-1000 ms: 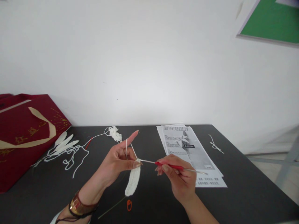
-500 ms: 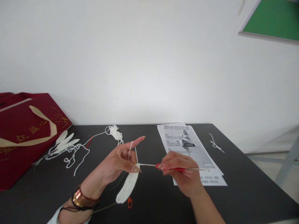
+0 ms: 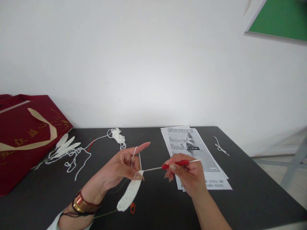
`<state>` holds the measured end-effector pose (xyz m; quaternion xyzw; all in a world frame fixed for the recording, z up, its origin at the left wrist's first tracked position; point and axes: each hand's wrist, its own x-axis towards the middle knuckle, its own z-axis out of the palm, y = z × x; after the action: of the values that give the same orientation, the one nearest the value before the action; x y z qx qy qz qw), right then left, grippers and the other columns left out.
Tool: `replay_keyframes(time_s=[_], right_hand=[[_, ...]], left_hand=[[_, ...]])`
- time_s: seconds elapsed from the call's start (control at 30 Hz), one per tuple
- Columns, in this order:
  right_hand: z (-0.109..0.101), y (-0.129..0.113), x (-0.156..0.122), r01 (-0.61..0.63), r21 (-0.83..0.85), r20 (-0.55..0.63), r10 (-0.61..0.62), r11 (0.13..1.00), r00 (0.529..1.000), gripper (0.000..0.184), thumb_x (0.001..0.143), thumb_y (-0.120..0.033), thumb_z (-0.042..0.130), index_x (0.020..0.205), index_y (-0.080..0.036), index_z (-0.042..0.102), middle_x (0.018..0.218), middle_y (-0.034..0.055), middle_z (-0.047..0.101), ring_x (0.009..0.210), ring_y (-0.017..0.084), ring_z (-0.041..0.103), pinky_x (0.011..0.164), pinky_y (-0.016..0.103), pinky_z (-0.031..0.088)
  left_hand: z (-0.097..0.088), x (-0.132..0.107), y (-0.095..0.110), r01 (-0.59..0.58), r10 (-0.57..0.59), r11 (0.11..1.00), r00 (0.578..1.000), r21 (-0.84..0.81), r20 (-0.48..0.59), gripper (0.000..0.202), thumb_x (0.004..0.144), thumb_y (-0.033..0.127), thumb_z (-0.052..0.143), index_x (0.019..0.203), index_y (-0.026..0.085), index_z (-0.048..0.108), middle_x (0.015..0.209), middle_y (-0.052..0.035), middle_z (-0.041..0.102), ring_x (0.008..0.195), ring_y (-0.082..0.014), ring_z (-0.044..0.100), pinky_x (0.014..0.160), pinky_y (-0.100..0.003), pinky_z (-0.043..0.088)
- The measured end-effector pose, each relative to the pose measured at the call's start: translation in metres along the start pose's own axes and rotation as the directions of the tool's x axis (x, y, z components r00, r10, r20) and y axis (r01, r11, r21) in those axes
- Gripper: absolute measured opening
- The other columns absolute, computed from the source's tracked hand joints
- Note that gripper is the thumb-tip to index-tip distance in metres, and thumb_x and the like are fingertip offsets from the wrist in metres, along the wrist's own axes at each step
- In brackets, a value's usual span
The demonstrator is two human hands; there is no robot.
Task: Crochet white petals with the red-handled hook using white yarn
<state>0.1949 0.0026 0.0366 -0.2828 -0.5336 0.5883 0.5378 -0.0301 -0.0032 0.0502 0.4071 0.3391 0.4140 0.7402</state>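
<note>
A black table (image 3: 251, 191) fills the lower half of the frame, set against a plain white wall (image 3: 153, 64). A green board (image 3: 280, 19) cuts into the upper right corner, and a pale floor with a grey metal leg (image 3: 294, 169) shows at the right edge. At the left edge lies a dark red bag (image 3: 21, 134) with gold print and a beige handle. Just beside it are white crocheted petals (image 3: 66, 143) and loose yarn (image 3: 76, 158), which runs to a small yarn tangle (image 3: 117, 135) near the wall. Printed sheets (image 3: 192, 147) lie right of centre, with a yarn scrap (image 3: 220, 147) further right.

In the lower centre, the left hand (image 3: 120, 167) pinches thumb and finger together on the top end of the white crocheted strip (image 3: 129, 193), which hangs down to the left above an orange stitch marker (image 3: 132, 208). The index finger is stretched out with yarn running over it. The right hand (image 3: 187, 175) has its fingers closed on the red grip of the crochet hook (image 3: 176, 163), whose tip meets the strip's top end.

Half a second earlier the hook lay nearly level, its rear end low over the sheets. Now that end tilts up to the right and the red grip shows above the fingers. The left hand's pinch and outstretched index finger are unchanged, and the strip hangs slightly lower in the frame.
</note>
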Motion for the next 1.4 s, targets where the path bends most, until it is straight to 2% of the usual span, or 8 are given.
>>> replay_keyframes(time_s=[0.17,0.3,0.53,0.77,0.9,1.2,1.3,1.4], right_hand=[[0.001,0.008,0.010,-0.143,0.162,-0.046,0.153,0.976,0.987,0.018,0.076,-0.030,0.075,0.072,-0.013,0.073,0.052,0.0007,0.066,0.039,0.009,0.057,0.038,0.018,0.050],[0.008,0.015,0.014,-0.246,0.316,-0.060,0.278,0.916,0.959,0.022,0.072,-0.033,0.078,0.071,-0.012,0.072,0.048,-0.0021,0.063,0.034,0.006,0.053,0.037,0.017,0.053],[0.017,0.021,0.013,-0.247,0.404,-0.099,0.311,0.881,0.945,0.021,0.073,-0.031,0.079,0.072,-0.012,0.071,0.049,-0.0029,0.063,0.036,0.007,0.055,0.038,0.016,0.054],[0.021,0.023,0.013,-0.261,0.439,-0.130,0.348,0.860,0.928,0.022,0.070,-0.031,0.081,0.074,-0.012,0.071,0.052,-0.0018,0.066,0.037,0.007,0.057,0.038,0.015,0.053],[0.022,0.023,0.014,-0.269,0.439,-0.142,0.361,0.858,0.922,0.024,0.069,-0.032,0.081,0.076,-0.012,0.071,0.052,-0.0023,0.065,0.038,0.007,0.056,0.039,0.015,0.053],[0.021,0.029,0.016,-0.270,0.457,-0.142,0.369,0.847,0.918,0.024,0.069,-0.032,0.081,0.072,-0.011,0.070,0.053,-0.0014,0.066,0.039,0.007,0.057,0.039,0.017,0.056],[0.022,0.033,0.016,-0.298,0.469,-0.129,0.399,0.831,0.908,0.028,0.068,-0.036,0.081,0.070,-0.010,0.070,0.052,-0.0003,0.066,0.037,0.007,0.057,0.039,0.016,0.055],[0.021,0.036,0.016,-0.317,0.492,-0.124,0.426,0.811,0.896,0.030,0.066,-0.036,0.082,0.071,-0.009,0.070,0.052,0.0013,0.067,0.037,0.008,0.058,0.039,0.017,0.055]], left_hand=[[0.000,0.002,-0.005,-0.076,0.083,0.987,0.996,0.140,-0.045,0.079,0.063,0.005,0.080,0.135,0.024,0.053,0.059,0.0039,0.062,0.052,-0.0089,0.053,0.049,-0.019,0.035],[0.004,0.005,-0.014,-0.203,0.220,0.961,0.973,0.189,-0.070,0.073,0.069,0.012,0.078,0.136,0.026,0.052,0.066,0.0027,0.064,0.060,-0.0118,0.056,0.060,-0.024,0.043],[0.013,0.006,-0.029,-0.347,0.389,0.902,0.911,0.255,-0.138,0.066,0.076,0.016,0.074,0.136,0.030,0.051,0.070,0.0027,0.063,0.066,-0.0122,0.055,0.065,-0.024,0.045],[0.016,0.007,-0.033,-0.362,0.412,0.898,0.891,0.250,-0.190,0.069,0.078,0.018,0.073,0.139,0.035,0.046,0.073,0.0028,0.060,0.068,-0.0131,0.055,0.067,-0.026,0.045],[0.018,0.008,-0.032,-0.344,0.401,0.904,0.889,0.253,-0.222,0.070,0.078,0.019,0.073,0.141,0.032,0.045,0.073,0.0026,0.060,0.069,-0.0133,0.054,0.069,-0.026,0.045],[0.019,0.008,-0.028,-0.306,0.374,0.918,0.880,0.252,-0.294,0.062,0.076,0.023,0.074,0.135,0.030,0.053,0.072,0.0031,0.060,0.066,-0.0113,0.051,0.066,-0.022,0.043],[0.017,0.007,-0.029,-0.252,0.354,0.919,0.866,0.302,-0.355,0.065,0.073,0.024,0.077,0.133,0.031,0.055,0.067,0.0051,0.058,0.062,-0.0110,0.051,0.060,-0.021,0.042],[0.016,0.008,-0.032,-0.263,0.387,0.907,0.828,0.330,-0.405,0.069,0.069,0.025,0.079,0.133,0.031,0.055,0.067,0.0051,0.060,0.067,-0.0130,0.055,0.062,-0.021,0.045]])
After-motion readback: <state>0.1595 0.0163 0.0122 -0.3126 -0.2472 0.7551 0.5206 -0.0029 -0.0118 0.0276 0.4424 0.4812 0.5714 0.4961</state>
